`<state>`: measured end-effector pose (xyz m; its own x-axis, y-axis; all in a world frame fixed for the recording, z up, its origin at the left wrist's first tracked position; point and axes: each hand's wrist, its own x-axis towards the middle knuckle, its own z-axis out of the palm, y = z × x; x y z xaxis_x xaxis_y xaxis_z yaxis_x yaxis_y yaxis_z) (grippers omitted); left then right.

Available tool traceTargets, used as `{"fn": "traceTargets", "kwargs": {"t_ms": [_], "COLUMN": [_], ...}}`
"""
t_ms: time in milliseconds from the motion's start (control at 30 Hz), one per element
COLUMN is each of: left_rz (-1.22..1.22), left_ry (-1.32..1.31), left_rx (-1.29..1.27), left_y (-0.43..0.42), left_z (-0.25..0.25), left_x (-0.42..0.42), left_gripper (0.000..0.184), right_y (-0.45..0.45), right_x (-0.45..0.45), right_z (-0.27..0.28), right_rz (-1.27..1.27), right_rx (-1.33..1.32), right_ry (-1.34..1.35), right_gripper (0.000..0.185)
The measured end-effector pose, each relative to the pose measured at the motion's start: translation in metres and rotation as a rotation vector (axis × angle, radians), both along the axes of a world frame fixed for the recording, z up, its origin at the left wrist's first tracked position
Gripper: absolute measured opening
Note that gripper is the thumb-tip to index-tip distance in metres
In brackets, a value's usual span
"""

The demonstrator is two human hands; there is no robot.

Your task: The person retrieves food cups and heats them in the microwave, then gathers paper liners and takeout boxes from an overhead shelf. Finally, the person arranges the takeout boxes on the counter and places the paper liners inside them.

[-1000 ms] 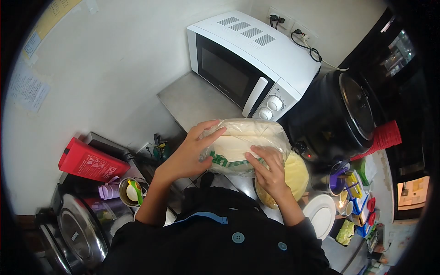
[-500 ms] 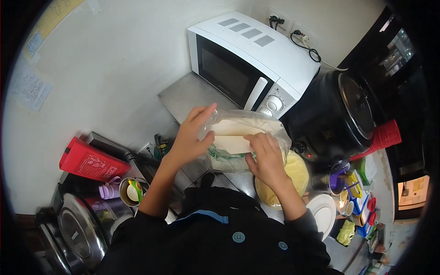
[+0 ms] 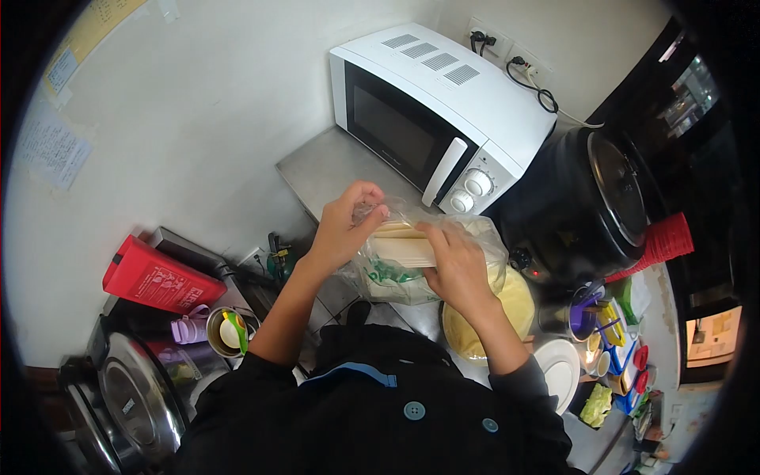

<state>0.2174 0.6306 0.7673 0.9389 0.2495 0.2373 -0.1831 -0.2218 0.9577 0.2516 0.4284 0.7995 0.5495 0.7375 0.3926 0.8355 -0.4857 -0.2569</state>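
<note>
A clear plastic bag (image 3: 419, 289) with green print hangs between my hands, its mouth facing up. Inside it are pale, flat, folded sheets (image 3: 404, 252), stacked together; their exact kind I cannot make out. My left hand (image 3: 348, 226) pinches the bag's rim on the left, thumb and fingers curled together. On the right side, my right hand (image 3: 461, 265) closes over the sheets and the bag edge, thumb on the near side. Partly behind my right wrist lies a round yellow item (image 3: 513, 313) that looks wrapped in plastic.
A white microwave (image 3: 443, 103) stands on the steel counter (image 3: 317, 162) beyond the bag. Right of it is a black lidded cooker (image 3: 566, 206) with a red light. White plates (image 3: 559, 372) sit at the right. A red box (image 3: 162, 275) and a metal pot (image 3: 218, 332) are at left.
My left fingers have curled inward from a spread pose onto the bag's rim. My right hand has shifted slightly, and the bag's mouth has narrowed around the sheets.
</note>
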Motion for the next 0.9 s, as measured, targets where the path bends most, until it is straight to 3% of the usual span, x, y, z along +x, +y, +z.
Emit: {"fn": "traceTargets", "kwargs": {"t_ms": [100, 167, 300, 367, 600, 667, 900], "left_rz": [-0.016, -0.073, -0.076, -0.092, -0.080, -0.072, -0.088], "left_ry": [-0.035, 0.073, -0.030, 0.012, -0.056, -0.109, -0.127], "left_rx": [0.085, 0.196, 0.065, -0.116, -0.054, 0.105, 0.118], "left_y": [-0.001, 0.004, 0.001, -0.001, -0.001, 0.002, 0.001], "left_z": [0.006, 0.009, -0.003, 0.000, -0.001, -0.006, -0.005], "left_x": [-0.003, -0.005, 0.000, 0.000, 0.000, 0.002, 0.000], "left_gripper": [0.020, 0.019, 0.018, 0.018, 0.015, 0.014, 0.013], "right_y": [-0.001, -0.004, -0.003, 0.001, 0.001, 0.001, 0.004], "right_x": [-0.007, -0.006, -0.005, -0.006, -0.004, -0.005, -0.007], "right_z": [0.001, -0.009, -0.011, -0.004, -0.008, -0.010, -0.006], "right_rz": [-0.099, -0.067, 0.013, 0.000, 0.003, 0.000, -0.034], "right_rx": [-0.042, -0.002, 0.063, 0.034, -0.001, -0.007, 0.021], "right_ry": [0.139, 0.080, -0.047, -0.036, 0.009, 0.010, -0.027], "right_gripper": [0.060, 0.062, 0.065, 0.065, 0.066, 0.066, 0.061]}}
